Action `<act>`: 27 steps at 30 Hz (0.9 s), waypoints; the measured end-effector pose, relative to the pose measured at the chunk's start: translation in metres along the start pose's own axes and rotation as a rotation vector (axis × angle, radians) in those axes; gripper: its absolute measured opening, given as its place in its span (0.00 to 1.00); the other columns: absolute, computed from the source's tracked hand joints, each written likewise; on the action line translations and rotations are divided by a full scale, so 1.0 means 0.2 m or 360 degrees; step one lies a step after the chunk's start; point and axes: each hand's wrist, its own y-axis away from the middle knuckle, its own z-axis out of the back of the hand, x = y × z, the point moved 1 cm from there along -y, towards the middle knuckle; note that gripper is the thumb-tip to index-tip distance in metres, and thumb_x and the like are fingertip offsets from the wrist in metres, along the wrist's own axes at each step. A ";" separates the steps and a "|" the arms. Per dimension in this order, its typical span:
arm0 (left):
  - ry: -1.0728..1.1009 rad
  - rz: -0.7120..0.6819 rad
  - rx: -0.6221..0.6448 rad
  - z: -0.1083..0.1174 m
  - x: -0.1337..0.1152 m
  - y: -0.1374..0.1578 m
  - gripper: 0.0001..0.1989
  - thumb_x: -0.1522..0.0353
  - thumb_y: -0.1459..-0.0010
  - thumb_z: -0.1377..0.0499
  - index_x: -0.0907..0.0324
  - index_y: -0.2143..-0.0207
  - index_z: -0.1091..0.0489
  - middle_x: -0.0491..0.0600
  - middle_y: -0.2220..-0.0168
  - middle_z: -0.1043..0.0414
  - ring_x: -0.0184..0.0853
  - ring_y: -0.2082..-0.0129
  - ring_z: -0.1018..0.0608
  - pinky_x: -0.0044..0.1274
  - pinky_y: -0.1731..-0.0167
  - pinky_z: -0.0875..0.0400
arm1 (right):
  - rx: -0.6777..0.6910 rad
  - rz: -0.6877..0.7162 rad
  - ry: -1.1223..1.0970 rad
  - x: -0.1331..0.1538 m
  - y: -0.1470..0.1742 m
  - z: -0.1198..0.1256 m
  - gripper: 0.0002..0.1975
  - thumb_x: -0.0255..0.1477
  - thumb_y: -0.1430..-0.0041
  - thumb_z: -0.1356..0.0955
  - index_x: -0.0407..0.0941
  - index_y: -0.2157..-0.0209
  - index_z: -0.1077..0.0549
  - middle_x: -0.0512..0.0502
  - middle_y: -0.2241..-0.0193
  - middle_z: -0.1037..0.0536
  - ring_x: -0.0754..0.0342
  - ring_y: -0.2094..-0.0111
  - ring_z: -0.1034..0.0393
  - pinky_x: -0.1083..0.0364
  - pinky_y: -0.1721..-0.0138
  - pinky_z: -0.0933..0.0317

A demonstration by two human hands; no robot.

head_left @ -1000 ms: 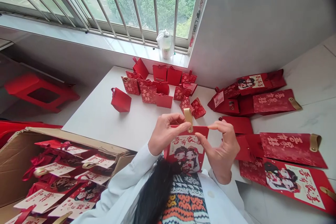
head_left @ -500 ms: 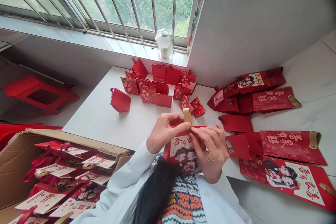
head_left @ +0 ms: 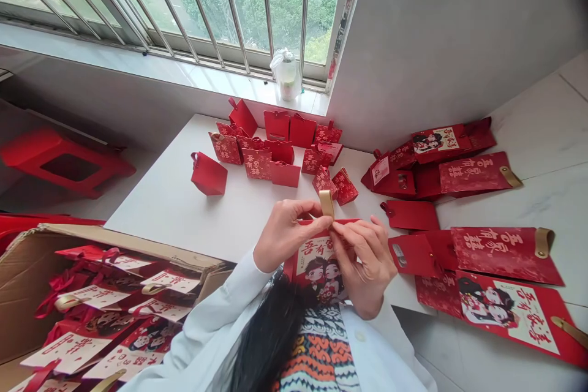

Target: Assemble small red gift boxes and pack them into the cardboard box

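Note:
A red gift box (head_left: 316, 285) with a cartoon couple and gold lettering is held upright against my chest. From its top edge rises a looped gold strap (head_left: 327, 204). My left hand (head_left: 287, 229) pinches the base of the strap between thumb and fingers. Pressed to the same spot from the other side are the fingertips of my right hand (head_left: 365, 266), also closed. What lies between the fingertips is too small to make out. Just beyond the strap stand two small red patterned boxes (head_left: 345, 187).
Several small red boxes (head_left: 257, 162) stand on the white table (head_left: 168, 202). At the lower left, a cardboard carton (head_left: 18, 318) holds more gift boxes. Larger red boxes (head_left: 505, 251) lie at the right. A red stool (head_left: 68, 162) is at the far left, below the barred window (head_left: 220, 6).
Both hands stay pinched at the strap with hardly any movement. The whole view has shifted slightly.

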 end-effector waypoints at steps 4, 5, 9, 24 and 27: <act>-0.0135 -0.0031 -0.0052 -0.01 0.00 0.00 0.12 0.66 0.46 0.44 0.64 0.78 0.30 0.43 0.79 0.34 0.26 0.76 0.34 0.16 0.77 0.41 | 0.0140 -0.0185 -0.0121 0.00 -0.01 0.00 0.06 0.25 0.43 0.32 0.48 0.63 0.27 0.50 0.66 0.24 0.54 0.62 0.31 0.46 0.48 0.41; -0.0156 -0.0036 -0.0045 -0.01 0.00 0.00 0.12 0.66 0.46 0.44 0.64 0.78 0.30 0.43 0.79 0.34 0.26 0.76 0.34 0.16 0.77 0.41 | 0.0159 -0.0212 -0.0130 0.01 -0.01 0.00 0.06 0.26 0.43 0.33 0.48 0.62 0.28 0.50 0.66 0.25 0.53 0.61 0.32 0.47 0.49 0.40; -0.0240 -0.0008 -0.0026 0.00 -0.01 -0.01 0.12 0.66 0.46 0.44 0.64 0.77 0.28 0.44 0.78 0.32 0.27 0.76 0.34 0.16 0.76 0.41 | 0.0227 -0.0308 -0.0164 0.00 -0.03 0.00 0.08 0.28 0.43 0.33 0.47 0.59 0.30 0.47 0.62 0.28 0.52 0.59 0.33 0.52 0.57 0.36; -0.0269 -0.0059 -0.0147 0.03 0.05 -0.02 0.10 0.65 0.47 0.41 0.62 0.76 0.26 0.44 0.79 0.29 0.26 0.78 0.31 0.16 0.77 0.39 | 0.0426 -0.0452 -0.0331 -0.06 -0.02 -0.09 0.13 0.30 0.41 0.34 0.47 0.54 0.33 0.46 0.56 0.28 0.51 0.53 0.33 0.50 0.52 0.37; -0.0383 -0.0070 -0.0390 0.02 0.11 -0.03 0.10 0.65 0.46 0.41 0.61 0.76 0.29 0.44 0.77 0.28 0.27 0.79 0.28 0.17 0.76 0.37 | 0.0302 -0.0374 -0.0189 -0.10 -0.03 -0.15 0.13 0.32 0.42 0.34 0.47 0.54 0.32 0.44 0.55 0.29 0.49 0.50 0.37 0.46 0.49 0.40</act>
